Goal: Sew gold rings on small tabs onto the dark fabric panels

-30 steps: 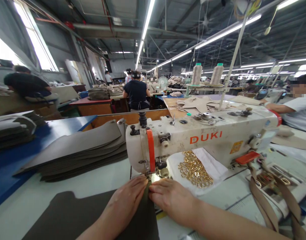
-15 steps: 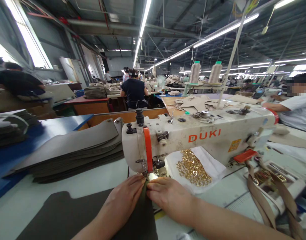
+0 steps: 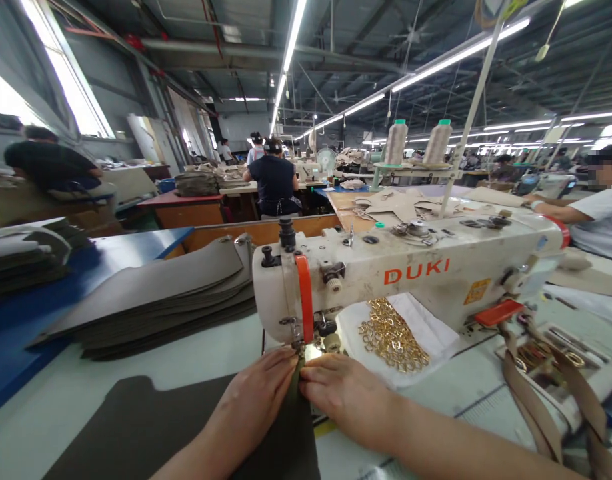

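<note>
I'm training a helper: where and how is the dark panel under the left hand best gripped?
Probably pinch the dark panel at its left edge, coming from the left: that side appears thin, lies flat and is uncovered, while the left hand and right hand crowd its right edge at the sewing machine.

left hand (image 3: 253, 397) on dark flat piece (image 3: 171, 417), right hand (image 3: 343, 397) at its right edge, both at near side of left end of white sewing machine (image 3: 356, 277). gold metal loops (image 3: 393, 337) on white sheet (image 3: 431, 327), right. stacked grey panels (image 3: 171, 293) left. thread cones (image 3: 439, 143) far right.
</note>
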The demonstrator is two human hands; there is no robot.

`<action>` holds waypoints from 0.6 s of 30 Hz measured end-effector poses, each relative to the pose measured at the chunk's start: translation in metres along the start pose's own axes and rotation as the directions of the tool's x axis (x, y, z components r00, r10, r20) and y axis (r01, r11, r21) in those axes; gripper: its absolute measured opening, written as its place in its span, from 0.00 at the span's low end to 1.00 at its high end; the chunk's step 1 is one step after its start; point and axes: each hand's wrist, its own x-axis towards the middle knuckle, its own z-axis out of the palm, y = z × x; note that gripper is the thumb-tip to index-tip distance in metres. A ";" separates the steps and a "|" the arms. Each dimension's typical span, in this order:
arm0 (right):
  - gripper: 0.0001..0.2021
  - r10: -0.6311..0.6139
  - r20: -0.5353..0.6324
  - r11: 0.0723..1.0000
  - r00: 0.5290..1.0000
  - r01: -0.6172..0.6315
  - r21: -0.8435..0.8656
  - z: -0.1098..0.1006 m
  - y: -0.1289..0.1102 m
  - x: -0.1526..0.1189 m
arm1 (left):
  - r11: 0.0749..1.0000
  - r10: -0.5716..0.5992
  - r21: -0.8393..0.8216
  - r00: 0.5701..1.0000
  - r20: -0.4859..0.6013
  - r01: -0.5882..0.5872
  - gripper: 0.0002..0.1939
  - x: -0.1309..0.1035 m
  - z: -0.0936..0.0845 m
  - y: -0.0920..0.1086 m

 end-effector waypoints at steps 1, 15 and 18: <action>0.04 0.001 -0.001 1.000 1.000 -0.001 0.003 0.000 0.000 0.000 | 1.000 -0.018 -0.012 1.000 0.006 0.018 0.19 0.000 -0.001 0.001; 0.05 -0.096 -0.044 0.995 0.994 0.095 -0.009 0.003 -0.014 -0.006 | 0.999 -0.025 0.028 0.998 -0.056 0.026 0.18 -0.020 -0.018 0.020; 0.06 -0.187 -0.066 0.982 0.980 0.186 -0.023 0.007 -0.031 -0.009 | 0.999 -0.037 -0.004 0.998 -0.051 0.037 0.17 -0.041 -0.032 0.033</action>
